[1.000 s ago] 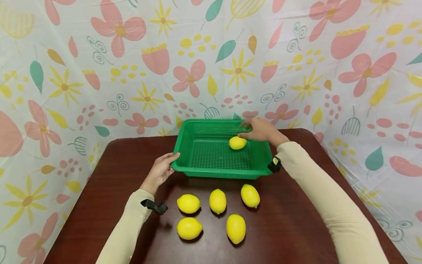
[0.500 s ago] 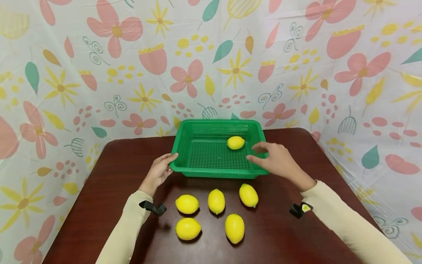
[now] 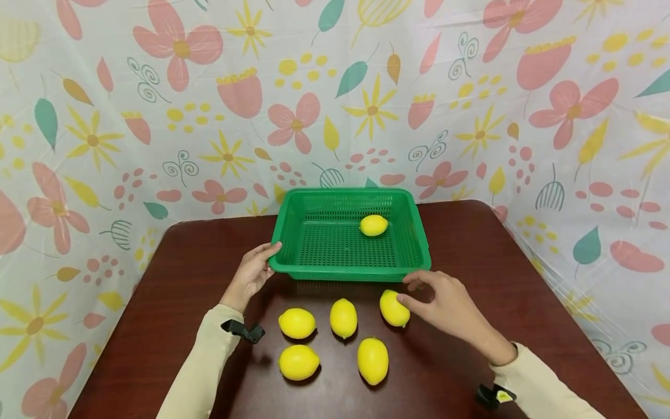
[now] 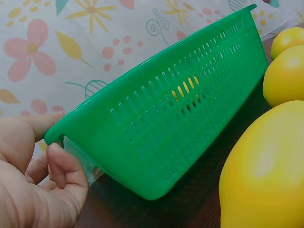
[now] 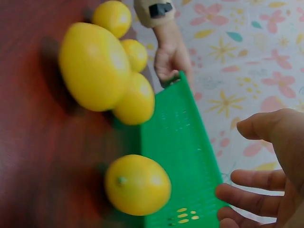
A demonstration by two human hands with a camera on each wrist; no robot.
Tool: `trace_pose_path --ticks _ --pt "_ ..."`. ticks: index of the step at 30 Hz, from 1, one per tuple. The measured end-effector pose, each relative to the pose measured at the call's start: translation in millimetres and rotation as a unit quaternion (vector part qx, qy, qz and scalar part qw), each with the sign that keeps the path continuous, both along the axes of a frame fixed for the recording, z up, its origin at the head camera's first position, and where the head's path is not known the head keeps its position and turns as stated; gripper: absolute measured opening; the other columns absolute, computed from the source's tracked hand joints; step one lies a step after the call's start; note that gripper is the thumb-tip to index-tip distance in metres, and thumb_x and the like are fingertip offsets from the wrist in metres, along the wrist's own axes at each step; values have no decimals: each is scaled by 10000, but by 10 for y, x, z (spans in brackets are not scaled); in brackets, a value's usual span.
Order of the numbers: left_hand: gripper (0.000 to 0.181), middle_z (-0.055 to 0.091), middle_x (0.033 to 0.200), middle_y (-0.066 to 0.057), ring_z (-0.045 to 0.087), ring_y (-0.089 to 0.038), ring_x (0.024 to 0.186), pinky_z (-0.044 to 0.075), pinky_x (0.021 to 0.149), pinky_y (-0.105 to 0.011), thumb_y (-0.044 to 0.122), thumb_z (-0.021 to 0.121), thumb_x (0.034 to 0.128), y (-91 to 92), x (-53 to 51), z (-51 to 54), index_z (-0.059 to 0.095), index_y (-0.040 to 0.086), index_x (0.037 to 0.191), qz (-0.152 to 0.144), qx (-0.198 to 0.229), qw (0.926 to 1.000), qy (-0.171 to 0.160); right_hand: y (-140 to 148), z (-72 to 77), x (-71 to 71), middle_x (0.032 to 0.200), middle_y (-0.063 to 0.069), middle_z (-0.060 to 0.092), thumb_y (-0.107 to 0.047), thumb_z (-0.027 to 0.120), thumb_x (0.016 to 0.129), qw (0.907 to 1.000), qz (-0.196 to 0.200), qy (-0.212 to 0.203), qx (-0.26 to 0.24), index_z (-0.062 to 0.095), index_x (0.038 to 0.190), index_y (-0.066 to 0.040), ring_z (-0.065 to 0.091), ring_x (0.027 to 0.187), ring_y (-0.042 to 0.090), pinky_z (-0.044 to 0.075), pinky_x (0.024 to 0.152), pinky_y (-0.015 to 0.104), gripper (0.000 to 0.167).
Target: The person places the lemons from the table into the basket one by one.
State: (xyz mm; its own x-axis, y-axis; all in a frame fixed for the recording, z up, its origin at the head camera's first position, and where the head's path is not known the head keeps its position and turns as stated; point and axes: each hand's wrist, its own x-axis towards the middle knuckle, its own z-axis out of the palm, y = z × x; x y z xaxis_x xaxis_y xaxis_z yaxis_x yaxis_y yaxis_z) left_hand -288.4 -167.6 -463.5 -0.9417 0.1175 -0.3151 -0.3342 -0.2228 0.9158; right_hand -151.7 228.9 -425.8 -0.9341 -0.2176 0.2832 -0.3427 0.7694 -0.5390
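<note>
A green plastic basket (image 3: 348, 271) stands on the table, and one lemon (image 3: 374, 225) lies inside it, towards the back right. At the basket's near left corner my left hand (image 3: 251, 274) grips the rim, thumb on top and fingers curled underneath, as the left wrist view shows. My right hand (image 3: 445, 302) hovers just right of the nearest lemon (image 3: 394, 308) in front of the basket. In the right wrist view its fingers (image 5: 254, 179) and thumb are spread, apart from that lemon (image 5: 137, 185), with nothing between them.
Several more lemons lie on the dark wooden table (image 3: 199, 256) before the basket: a middle lemon (image 3: 343, 319), a front lemon (image 3: 373, 361), and two at left, a rear lemon (image 3: 297, 323) and a near lemon (image 3: 299, 362). A flower-patterned sheet (image 3: 324, 105) hangs behind the table.
My right hand has let go of the lemon inside the basket, drawn back over the right rim and come down beside a lemon on the table. The left hand has kept its grip.
</note>
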Motion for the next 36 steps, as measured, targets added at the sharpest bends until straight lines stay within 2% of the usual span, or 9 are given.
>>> trace_pose_path --ticks 6,12,15,21,28,36 --pt "424 591 786 61 455 -48 591 386 588 -171 272 658 1028 -14 -3 2 517 64 1370 -13 26 10000 20 -37 -222 71 912 -37 721 -433 833 853 9996 -195 -106 174 744 1083 -135 655 863 176 522 732 389 387" --pt "453 623 803 53 485 -36 588 392 571 -159 259 656 1030 -6 -11 -21 509 30 1392 -5 93 9999 47 -44 -425 8 996 18 716 -518 836 813 9967 -574 -213 537 725 1148 -127 641 880 212 520 679 395 527" --pt "400 631 784 50 494 -34 577 392 558 -161 252 661 1027 4 -21 -37 540 31 1337 1 154 9999 77 -51 -487 -35 1010 32 711 -607 803 806 9947 -670 -353 691 712 1176 -122 637 868 214 527 644 395 617" --pt "315 633 763 53 498 -37 572 387 549 -168 256 668 1023 12 -25 -47 573 61 1251 8 186 9998 99 -104 -549 -75 1039 92 715 -711 761 782 9920 -716 -461 932 699 1216 -110 647 852 247 533 592 424 744" --pt "336 640 760 52 503 -32 566 391 540 -159 257 671 1021 -8 -12 -51 569 47 1262 -39 196 9998 98 -149 -598 -90 1121 128 714 -699 794 752 9907 -680 -583 1029 682 1263 -115 666 934 306 561 661 491 785" --pt "307 639 781 43 504 -35 576 390 545 -163 258 675 1019 -3 -13 -23 579 64 1236 -14 184 9997 137 -160 -633 -99 974 75 701 -635 839 741 9917 -593 -604 967 691 1236 -125 618 803 208 484 553 354 726"
